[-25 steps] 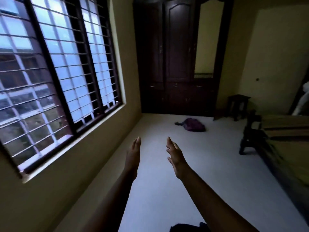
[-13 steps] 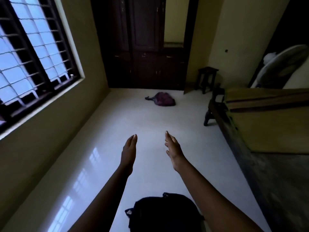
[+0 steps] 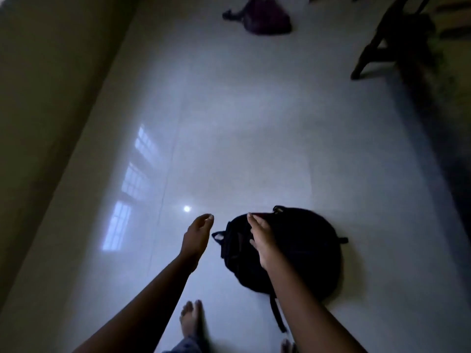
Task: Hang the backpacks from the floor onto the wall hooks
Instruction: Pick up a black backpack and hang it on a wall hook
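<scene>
A black backpack (image 3: 300, 248) lies on the pale tiled floor right in front of my feet. My right hand (image 3: 262, 240) hovers over its left side, fingers apart, holding nothing. My left hand (image 3: 197, 238) is just left of the bag above bare floor, also open and empty. A purple backpack (image 3: 265, 17) lies far off at the top of the view. No wall hooks are in view.
A yellowish wall (image 3: 46, 103) runs along the left. A dark wooden bed frame (image 3: 387, 39) and its side fill the right edge. My bare feet (image 3: 190, 319) stand at the bottom. The floor (image 3: 242, 128) between the two bags is glossy tile.
The view has tilted down from the room to the floor. The black backpack has come up from the bottom edge to under my right hand. Both hands stay open.
</scene>
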Available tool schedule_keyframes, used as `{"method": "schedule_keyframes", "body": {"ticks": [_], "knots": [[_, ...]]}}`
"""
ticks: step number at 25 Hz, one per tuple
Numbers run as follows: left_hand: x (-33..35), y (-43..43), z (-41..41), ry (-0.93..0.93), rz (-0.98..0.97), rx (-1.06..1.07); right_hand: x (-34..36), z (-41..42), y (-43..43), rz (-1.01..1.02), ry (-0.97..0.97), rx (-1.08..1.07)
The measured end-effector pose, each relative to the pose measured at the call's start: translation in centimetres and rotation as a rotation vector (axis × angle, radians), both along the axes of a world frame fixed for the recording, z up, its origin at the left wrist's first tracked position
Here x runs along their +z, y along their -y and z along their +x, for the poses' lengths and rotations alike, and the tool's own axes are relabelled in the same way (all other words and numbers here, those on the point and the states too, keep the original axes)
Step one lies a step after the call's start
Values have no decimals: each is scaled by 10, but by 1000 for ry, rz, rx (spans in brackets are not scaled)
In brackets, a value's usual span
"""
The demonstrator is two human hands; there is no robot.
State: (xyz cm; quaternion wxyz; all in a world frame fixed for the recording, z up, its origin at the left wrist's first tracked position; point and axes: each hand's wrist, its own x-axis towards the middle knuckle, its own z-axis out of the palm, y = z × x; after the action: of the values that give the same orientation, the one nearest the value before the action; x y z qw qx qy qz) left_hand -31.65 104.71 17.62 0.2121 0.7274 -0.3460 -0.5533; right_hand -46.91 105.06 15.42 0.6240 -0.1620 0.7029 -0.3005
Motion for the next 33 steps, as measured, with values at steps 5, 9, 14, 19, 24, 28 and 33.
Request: {"method": "schedule_keyframes", "body": {"ticks": [5,9,14,19,24,28,33], "knots": [[-207,8,14,32,127,-15,-226,25,17,150,-158,69],[-336,4,15,1,155,-15,-373,40,17,222,-296,115],[-368,-13,17,21,203,-13,-414,55,-8,243,-333,68],[-332,-20,14,86,159,-76,-354,63,-7,257,-107,49],[-252,-41,9,-40,276,156,-221,34,-30,108,-136,303],[-155,-68,-12,-235,390,304,-88,-2,-52,41,-144,414],[-52,-118,-38,-469,321,469,50,-34,-90,-59,-155,597]]}}
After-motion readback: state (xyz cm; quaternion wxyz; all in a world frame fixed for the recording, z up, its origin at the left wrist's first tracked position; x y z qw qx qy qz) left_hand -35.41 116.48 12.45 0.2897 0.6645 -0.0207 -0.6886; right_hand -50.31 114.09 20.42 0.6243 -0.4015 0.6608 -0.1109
